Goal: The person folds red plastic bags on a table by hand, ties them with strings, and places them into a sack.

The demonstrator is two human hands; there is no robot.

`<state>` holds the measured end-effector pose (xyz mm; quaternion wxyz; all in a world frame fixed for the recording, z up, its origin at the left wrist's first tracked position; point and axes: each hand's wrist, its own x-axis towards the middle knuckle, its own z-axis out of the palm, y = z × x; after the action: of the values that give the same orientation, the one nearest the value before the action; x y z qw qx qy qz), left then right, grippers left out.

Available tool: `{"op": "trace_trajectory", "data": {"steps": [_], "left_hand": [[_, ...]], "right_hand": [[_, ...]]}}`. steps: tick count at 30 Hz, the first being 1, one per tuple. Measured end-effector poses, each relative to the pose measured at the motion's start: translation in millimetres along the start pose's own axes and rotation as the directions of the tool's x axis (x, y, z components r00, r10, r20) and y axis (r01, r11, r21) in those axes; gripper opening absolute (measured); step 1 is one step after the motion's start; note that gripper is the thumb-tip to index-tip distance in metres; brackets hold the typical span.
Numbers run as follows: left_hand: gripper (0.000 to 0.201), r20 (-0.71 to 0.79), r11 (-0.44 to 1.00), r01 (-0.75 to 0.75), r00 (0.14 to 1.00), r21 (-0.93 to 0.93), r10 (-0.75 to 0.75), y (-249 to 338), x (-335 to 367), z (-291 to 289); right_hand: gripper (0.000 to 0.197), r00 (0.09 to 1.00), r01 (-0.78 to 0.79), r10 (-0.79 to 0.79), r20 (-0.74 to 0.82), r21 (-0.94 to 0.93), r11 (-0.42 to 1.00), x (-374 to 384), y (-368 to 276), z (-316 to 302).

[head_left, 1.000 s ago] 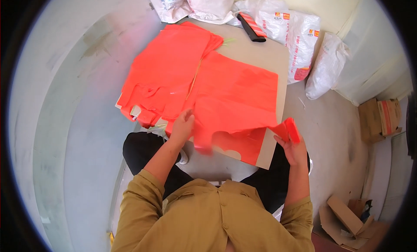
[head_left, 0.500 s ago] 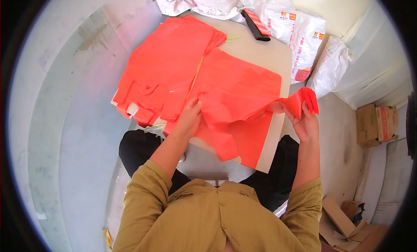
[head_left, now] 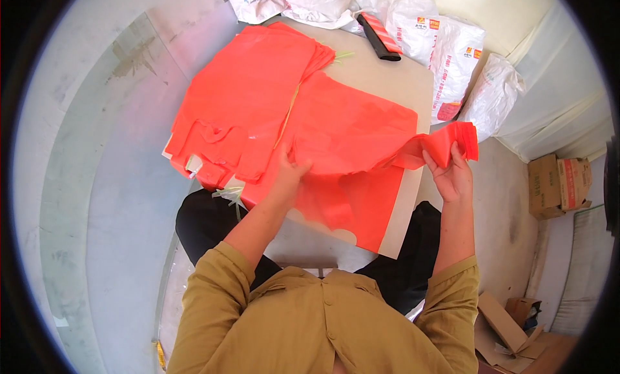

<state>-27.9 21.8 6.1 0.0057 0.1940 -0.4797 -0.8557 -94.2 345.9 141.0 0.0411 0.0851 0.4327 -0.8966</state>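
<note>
Sheeting (head_left: 361,122), red, spread over a board (head_left: 381,77), was pinched at its raised end by the right hand (head_left: 453,180); whether any was gripped by the left hand (head_left: 289,174), palm hidden, could not be told

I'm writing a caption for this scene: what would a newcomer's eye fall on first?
Most likely the bright red sheets, which cover much of the board in front of the person. Next comes the folded red bundle in the person's right hand, held out past the board's right edge. White sacks also stand out, beyond the board's far edge.
</note>
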Motion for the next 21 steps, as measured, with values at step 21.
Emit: {"op": "trace_trajectory", "data": {"steps": [21], "left_hand": [[0.09, 0.129, 0.933, 0.115, 0.977, 0.34, -0.167, 11, -117, -67]], "right_hand": [[0.025, 0.995, -0.073, 0.103, 0.016, -0.6, 0.797, -131, 59, -114]]}}
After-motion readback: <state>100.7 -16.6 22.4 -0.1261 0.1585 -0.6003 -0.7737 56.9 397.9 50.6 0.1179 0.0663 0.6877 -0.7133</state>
